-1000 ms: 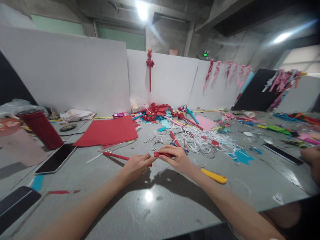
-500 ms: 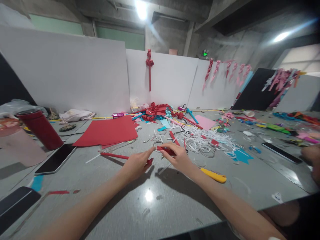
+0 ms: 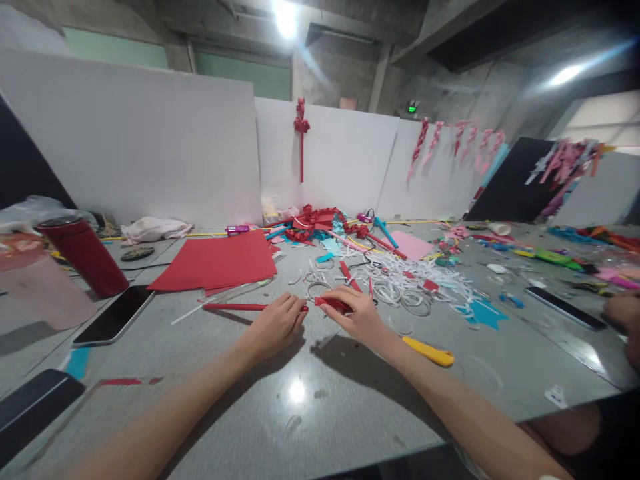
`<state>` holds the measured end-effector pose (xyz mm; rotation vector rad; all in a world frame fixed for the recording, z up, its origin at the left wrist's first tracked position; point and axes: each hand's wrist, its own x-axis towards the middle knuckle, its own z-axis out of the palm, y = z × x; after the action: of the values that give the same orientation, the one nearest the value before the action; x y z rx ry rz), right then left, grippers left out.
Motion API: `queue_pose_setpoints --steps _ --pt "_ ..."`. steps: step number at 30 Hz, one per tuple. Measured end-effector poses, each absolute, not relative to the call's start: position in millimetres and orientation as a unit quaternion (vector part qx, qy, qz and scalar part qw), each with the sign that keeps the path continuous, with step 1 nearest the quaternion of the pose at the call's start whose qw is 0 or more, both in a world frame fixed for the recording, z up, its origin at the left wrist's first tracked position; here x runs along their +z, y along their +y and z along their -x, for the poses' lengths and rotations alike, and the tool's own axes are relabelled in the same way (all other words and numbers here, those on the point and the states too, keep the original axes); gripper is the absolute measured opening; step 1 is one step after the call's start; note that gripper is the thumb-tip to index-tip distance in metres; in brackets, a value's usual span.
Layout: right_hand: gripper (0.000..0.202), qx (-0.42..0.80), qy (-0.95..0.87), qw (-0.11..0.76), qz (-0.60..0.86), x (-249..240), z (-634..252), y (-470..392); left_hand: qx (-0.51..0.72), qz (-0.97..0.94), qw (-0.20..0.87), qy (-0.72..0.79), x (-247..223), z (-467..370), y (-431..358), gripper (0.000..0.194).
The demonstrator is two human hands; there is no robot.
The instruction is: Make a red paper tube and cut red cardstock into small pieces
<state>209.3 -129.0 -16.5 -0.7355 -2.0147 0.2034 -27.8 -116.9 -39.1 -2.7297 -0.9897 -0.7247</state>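
Note:
My left hand (image 3: pixel 279 325) is closed around the near end of a red paper tube (image 3: pixel 233 307), which points left over the table. Its tip shows just past my fingers. Close by on the right, my right hand (image 3: pixel 357 313) pinches a small folded red paper piece (image 3: pixel 336 305), partly covered by my fingers. A narrow gap separates the tube's tip from the paper piece. Beyond my hands lie a red strip (image 3: pixel 349 275) and a pile of white paper shreds (image 3: pixel 425 277). A yellow cutter (image 3: pixel 427 351) lies beside my right forearm.
Red paper sheets (image 3: pixel 220 260) lie at left, near a phone (image 3: pixel 115 317) and a red flask (image 3: pixel 83 257). A second phone (image 3: pixel 565 307) rests at right, near another person's hand (image 3: pixel 620 312). A red paper ornament (image 3: pixel 301 140) hangs on the white panel (image 3: pixel 345 160).
My left hand has rotated and closed its fingers round the red tube, lifting it level with the red piece. The forefinger no longer points towards my right hand, which has barely moved.

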Motion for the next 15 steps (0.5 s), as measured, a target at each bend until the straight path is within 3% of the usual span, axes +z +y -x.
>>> queue_pose_setpoints --steps 15 --pt "0.015 0.064 -0.837 0.468 0.278 -15.5 -208.0 -131.9 -0.24 0.908 0.139 -0.313 -43.9 32.8 -117.2 0.02"
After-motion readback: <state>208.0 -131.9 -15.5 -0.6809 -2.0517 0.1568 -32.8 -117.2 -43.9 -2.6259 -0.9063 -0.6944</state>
